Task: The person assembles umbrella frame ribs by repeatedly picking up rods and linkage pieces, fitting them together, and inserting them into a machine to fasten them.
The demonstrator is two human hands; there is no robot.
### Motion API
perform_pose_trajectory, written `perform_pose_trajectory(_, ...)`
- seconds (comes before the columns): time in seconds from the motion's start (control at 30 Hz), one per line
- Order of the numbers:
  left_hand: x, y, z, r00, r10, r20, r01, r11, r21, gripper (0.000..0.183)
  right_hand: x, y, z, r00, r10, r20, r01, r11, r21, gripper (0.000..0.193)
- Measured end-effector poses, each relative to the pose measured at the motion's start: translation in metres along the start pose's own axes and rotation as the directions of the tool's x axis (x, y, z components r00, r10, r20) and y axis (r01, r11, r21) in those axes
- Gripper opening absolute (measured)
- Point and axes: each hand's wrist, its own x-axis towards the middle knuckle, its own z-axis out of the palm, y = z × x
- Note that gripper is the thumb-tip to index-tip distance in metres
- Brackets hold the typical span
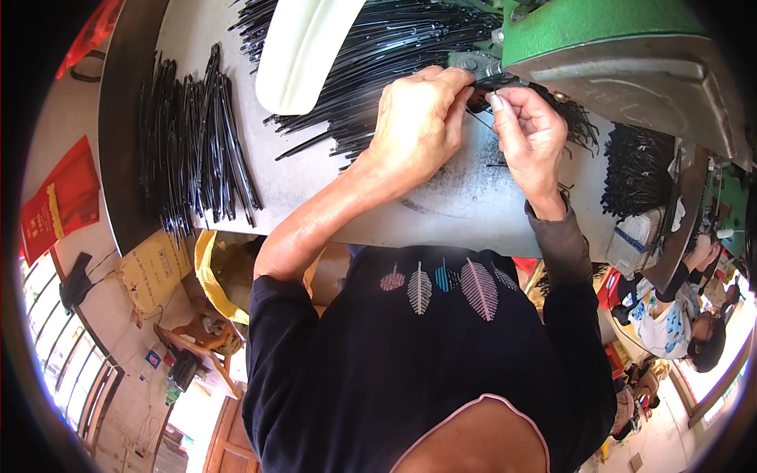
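Note:
At the green machine [599, 35], my two hands meet close together beside a small metal fitting [475, 65]. My left hand [418, 118] is closed, its thumb and fingers pinched at the fitting around what looks like a thin black rod; most of that piece is hidden. Thumb and forefinger of my right hand [534, 134] pinch a thin dark rod end just to the right. Under and behind my left hand lies a wide pile of long, thin, shiny black rods [386, 59]. The machine's lower body hangs over the far right of my right hand.
Another bundle of black rods [201, 142] lies at the table's left. A curved white plastic piece [303, 55] covers part of the main pile. Bundled black pieces [639, 169] sit right, near the table edge. Farther right, a person [670, 319] is nearby.

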Motion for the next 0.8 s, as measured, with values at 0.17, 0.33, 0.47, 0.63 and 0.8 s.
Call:
perform_pose_trajectory(0.17,-0.001,-0.001,0.002,1.000,0.021,0.000,-0.021,0.999,0.031,0.017,0.001,0.002,-0.002,1.000,0.000,0.030,-0.002,0.999,0.055,0.006)
perform_pose_trajectory(0.33,0.002,0.005,0.003,0.995,0.088,0.043,-0.093,0.987,0.133,0.025,0.005,0.000,-0.007,0.993,0.109,0.039,-0.115,0.968,0.222,0.009)
perform_pose_trajectory(0.47,0.011,0.010,0.005,0.993,0.104,0.051,-0.111,0.981,0.160,0.025,0.009,0.003,-0.014,0.990,0.123,0.071,-0.139,0.947,0.290,0.012)
perform_pose_trajectory(0.63,0.013,0.009,0.005,0.993,0.097,0.071,-0.108,0.980,0.168,0.024,0.010,0.002,-0.012,0.989,0.133,0.068,-0.148,0.938,0.313,0.013)
perform_pose_trajectory(0.8,0.016,0.008,0.002,0.970,0.227,0.088,-0.244,0.911,0.332,0.027,0.014,-0.003,-0.012,0.987,0.151,0.058,-0.160,0.970,0.185,0.013)
